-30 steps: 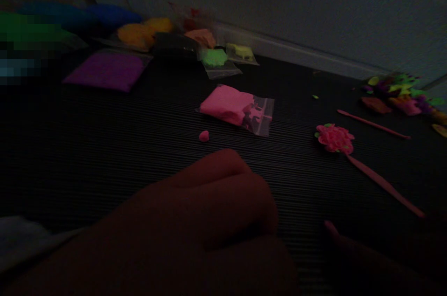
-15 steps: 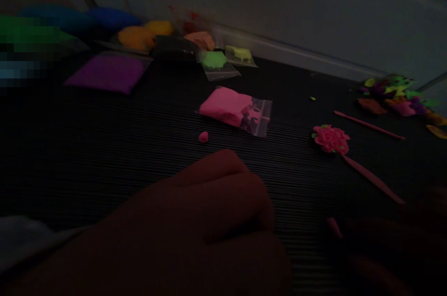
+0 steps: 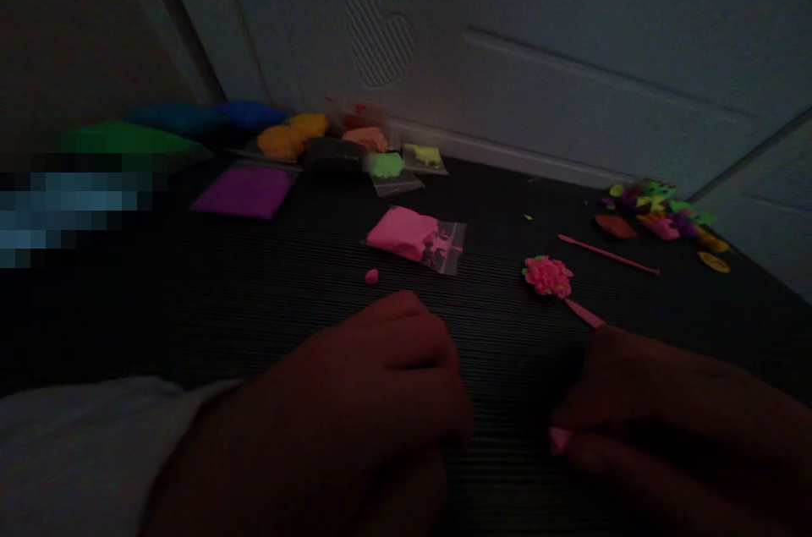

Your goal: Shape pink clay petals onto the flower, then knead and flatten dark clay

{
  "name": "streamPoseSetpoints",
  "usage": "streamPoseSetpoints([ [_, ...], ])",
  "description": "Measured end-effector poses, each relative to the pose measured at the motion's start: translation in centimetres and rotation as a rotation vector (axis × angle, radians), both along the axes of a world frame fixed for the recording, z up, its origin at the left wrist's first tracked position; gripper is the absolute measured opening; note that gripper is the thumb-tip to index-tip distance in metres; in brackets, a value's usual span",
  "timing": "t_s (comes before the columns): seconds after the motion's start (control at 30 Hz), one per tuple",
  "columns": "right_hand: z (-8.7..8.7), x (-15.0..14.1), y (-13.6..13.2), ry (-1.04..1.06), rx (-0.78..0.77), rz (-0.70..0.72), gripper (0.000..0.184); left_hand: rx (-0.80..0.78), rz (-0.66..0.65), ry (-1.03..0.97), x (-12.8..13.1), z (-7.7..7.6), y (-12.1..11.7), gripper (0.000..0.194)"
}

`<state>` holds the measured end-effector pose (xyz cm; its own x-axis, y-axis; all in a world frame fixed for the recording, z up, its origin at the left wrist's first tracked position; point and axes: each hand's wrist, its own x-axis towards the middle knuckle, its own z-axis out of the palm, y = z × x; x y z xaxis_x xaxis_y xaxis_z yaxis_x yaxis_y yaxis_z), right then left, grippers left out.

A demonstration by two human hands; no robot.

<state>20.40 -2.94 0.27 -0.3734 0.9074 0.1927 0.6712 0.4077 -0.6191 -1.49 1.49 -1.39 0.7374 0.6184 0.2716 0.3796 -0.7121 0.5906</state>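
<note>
My left hand (image 3: 355,402) is curled closed above the dark table; whatever its fingers might hold is hidden. At the lower right, my right hand (image 3: 672,410) pinches a small pink piece (image 3: 559,440) between thumb and fingers; only its tip shows, and I cannot tell whether it is clay or a tool end. A pink modelling tool (image 3: 584,313) lies partly behind that hand, its tip by a pink clay flower (image 3: 547,276) with green leaves. Beyond my left hand are a small lump of pink clay (image 3: 371,276) and a bag of pink clay (image 3: 403,234).
A second pink tool (image 3: 609,254) lies behind the flower. Colourful clay pieces (image 3: 660,211) are heaped at the right. Bags of clay, including a purple one (image 3: 244,192) and a green one (image 3: 130,144), line the back left. A white panelled door (image 3: 539,97) stands behind.
The view has tilted up and drawn back, showing more of the door. My right hand has come further into view with the pink piece pinched. My left hand stays curled.
</note>
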Motion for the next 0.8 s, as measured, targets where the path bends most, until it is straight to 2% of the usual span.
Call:
streamPoseSetpoints([
  [0.13,0.8,0.0,0.1,0.43,-0.421,0.002,0.005,-0.115,0.084,-0.024,0.3,0.8,-1.0,0.022],
  [0.23,0.8,0.4,0.2,0.681,-0.603,0.053,0.004,-0.097,0.083,-0.067,0.4,0.8,-1.2,0.023],
  [0.37,0.3,0.5,0.4,0.853,-0.657,0.121,0.004,-0.067,0.097,-0.113,0.6,1.0,-1.0,0.023],
  [0.5,0.0,-0.1,0.6,0.895,-0.716,0.132,0.002,-0.076,0.158,-0.203,1.4,2.0,-1.2,0.017],
  [0.63,0.1,-0.9,0.6,0.912,-0.791,0.11,0.003,-0.182,0.236,-0.3,2.5,2.6,-1.6,0.021],
  [0.8,0.1,-1.3,0.5,0.927,-0.766,0.09,0.004,-0.286,0.285,-0.323,3.2,2.6,-1.8,0.016],
])
